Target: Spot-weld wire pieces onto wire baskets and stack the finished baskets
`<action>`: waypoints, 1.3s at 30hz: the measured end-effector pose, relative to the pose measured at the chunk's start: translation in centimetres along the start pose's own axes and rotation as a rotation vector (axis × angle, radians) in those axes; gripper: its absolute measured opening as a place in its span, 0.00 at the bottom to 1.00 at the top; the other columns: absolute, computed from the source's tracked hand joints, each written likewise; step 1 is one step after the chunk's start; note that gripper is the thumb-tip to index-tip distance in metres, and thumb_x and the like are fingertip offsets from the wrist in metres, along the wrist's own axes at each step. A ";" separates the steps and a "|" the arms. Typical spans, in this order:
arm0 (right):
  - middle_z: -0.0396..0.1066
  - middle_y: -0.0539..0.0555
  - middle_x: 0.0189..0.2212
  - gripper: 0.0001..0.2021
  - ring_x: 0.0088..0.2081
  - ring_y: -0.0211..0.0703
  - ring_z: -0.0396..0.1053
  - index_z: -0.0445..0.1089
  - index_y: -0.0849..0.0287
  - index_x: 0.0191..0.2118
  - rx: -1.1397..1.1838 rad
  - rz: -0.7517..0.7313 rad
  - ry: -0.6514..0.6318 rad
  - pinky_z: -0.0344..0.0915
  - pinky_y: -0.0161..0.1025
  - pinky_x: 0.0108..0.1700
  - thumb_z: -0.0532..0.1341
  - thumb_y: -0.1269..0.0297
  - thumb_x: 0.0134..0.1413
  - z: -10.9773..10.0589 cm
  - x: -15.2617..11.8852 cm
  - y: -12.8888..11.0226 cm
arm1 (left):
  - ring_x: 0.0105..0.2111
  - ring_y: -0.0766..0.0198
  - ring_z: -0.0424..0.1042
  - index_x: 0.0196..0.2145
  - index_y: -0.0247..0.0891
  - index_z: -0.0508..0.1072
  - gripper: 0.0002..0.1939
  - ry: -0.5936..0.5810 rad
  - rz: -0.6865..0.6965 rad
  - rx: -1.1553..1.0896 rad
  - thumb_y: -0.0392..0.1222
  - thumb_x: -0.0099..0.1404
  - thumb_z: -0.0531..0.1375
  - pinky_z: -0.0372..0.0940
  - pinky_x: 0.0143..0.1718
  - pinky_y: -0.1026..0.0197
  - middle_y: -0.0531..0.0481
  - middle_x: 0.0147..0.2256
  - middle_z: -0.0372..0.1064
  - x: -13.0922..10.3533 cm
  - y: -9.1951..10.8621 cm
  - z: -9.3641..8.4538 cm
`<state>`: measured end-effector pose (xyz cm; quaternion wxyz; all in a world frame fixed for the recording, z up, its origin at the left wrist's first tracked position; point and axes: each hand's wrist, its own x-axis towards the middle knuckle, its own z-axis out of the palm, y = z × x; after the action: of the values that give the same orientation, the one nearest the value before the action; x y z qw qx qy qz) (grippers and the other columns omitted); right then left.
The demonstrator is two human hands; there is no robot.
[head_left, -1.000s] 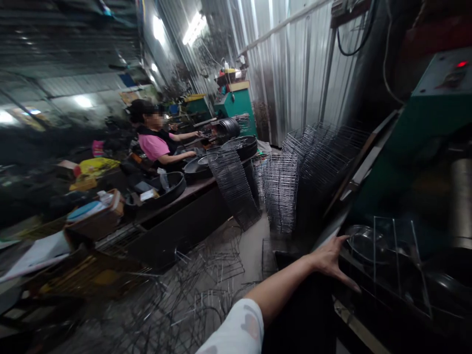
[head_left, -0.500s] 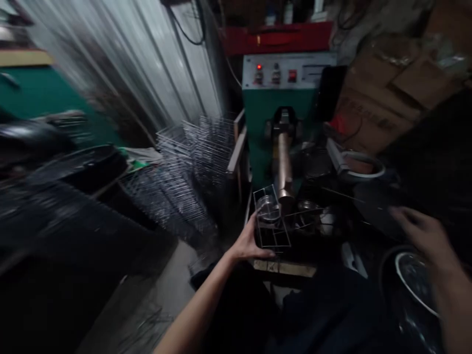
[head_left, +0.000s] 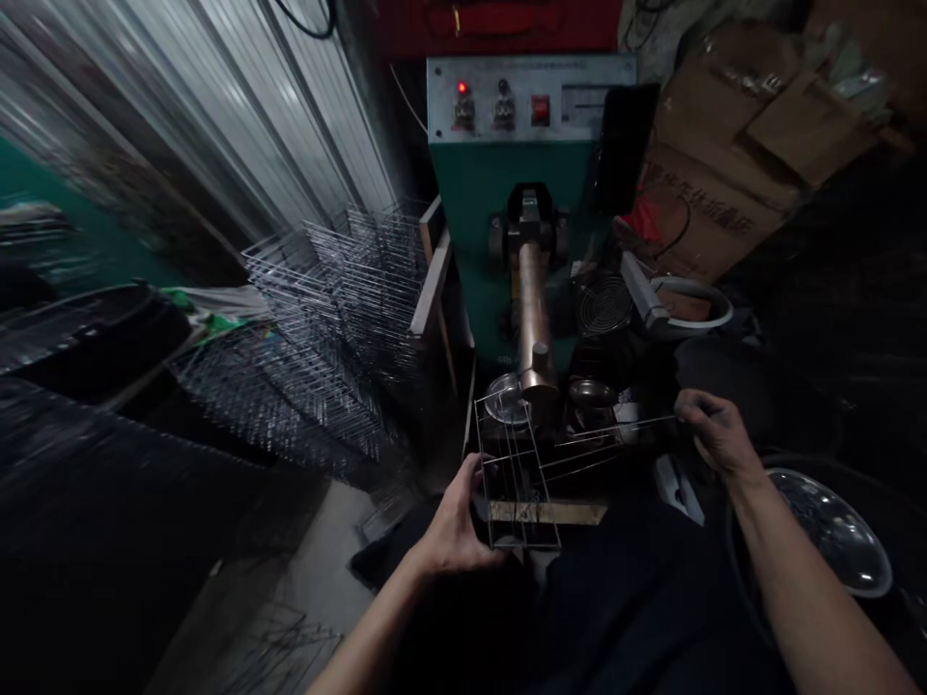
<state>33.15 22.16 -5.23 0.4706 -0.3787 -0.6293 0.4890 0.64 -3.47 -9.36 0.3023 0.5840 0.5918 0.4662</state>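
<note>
My left hand [head_left: 456,526] grips the left side of a wire frame [head_left: 516,473], thumb at its bottom edge and fingers at its side. The frame is held just below and in front of the copper-coloured rod [head_left: 533,319] of a green machine [head_left: 453,241]. To the right, my right hand [head_left: 714,430] is closed, its fingers pinched at the far end of thin wires that reach rightward from the frame. A round metal dish [head_left: 507,399] lies behind the frame's top, and another small dish [head_left: 592,393] sits right of the rod.
Stacked wire racks [head_left: 319,328] stand left of the machine, beside a wooden board [head_left: 431,280]. Cardboard boxes [head_left: 716,193] lean at the back right. A shiny metal bowl [head_left: 832,531] lies near my right forearm. A phone-like black panel [head_left: 627,145] hangs beside the machine's controls.
The view has shifted, and the machine appears larger. My left hand and the frame are lower. My right hand has moved left from an open pose and closed on the wires.
</note>
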 end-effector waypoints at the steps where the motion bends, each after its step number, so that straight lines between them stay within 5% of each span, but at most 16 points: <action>1: 0.55 0.48 0.21 0.29 0.25 0.38 0.52 0.61 0.57 0.20 0.039 0.015 -0.011 0.51 0.36 0.27 0.75 0.39 0.40 0.8 -0.5 0.4 | 0.57 0.39 0.71 0.64 0.42 0.54 0.53 -0.002 0.001 -0.011 0.43 0.42 0.72 0.67 0.60 0.36 0.40 0.56 0.67 -0.4 0.0 0.2; 8: 0.56 0.48 0.21 0.29 0.26 0.38 0.52 0.62 0.58 0.21 0.010 0.114 -0.114 0.52 0.36 0.29 0.72 0.39 0.45 5.3 -2.7 4.1 | 0.58 0.42 0.70 0.63 0.42 0.54 0.54 0.027 -0.012 0.029 0.44 0.41 0.73 0.66 0.63 0.40 0.41 0.57 0.64 -1.9 0.0 1.0; 22: 0.52 0.46 0.19 0.31 0.23 0.35 0.49 0.61 0.58 0.20 -0.007 0.175 -0.177 0.49 0.34 0.24 0.74 0.37 0.41 5.3 -0.1 4.1 | 0.61 0.36 0.68 0.69 0.47 0.44 0.65 0.041 -0.019 -0.046 0.42 0.40 0.74 0.62 0.65 0.33 0.38 0.62 0.61 -2.2 -2.5 1.3; 30: 0.53 0.47 0.20 0.30 0.23 0.35 0.51 0.61 0.58 0.20 -0.004 0.187 -0.174 0.51 0.33 0.23 0.75 0.38 0.41 4.9 0.5 5.0 | 0.60 0.38 0.69 0.67 0.42 0.50 0.60 0.033 -0.003 -0.081 0.42 0.40 0.74 0.64 0.65 0.35 0.39 0.60 0.62 -1.1 -2.5 1.5; 39: 0.53 0.46 0.20 0.30 0.22 0.34 0.50 0.61 0.58 0.20 0.034 0.207 -0.157 0.52 0.33 0.22 0.75 0.38 0.40 4.9 0.8 5.1 | 0.64 0.36 0.63 0.69 0.44 0.45 0.64 0.039 0.015 -0.047 0.42 0.41 0.74 0.58 0.67 0.30 0.37 0.65 0.55 -0.5 -3.8 1.8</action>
<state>28.33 22.84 -10.36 0.3735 -0.3941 -0.6133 0.5736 0.76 -3.22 -13.55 0.3010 0.5719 0.5822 0.4933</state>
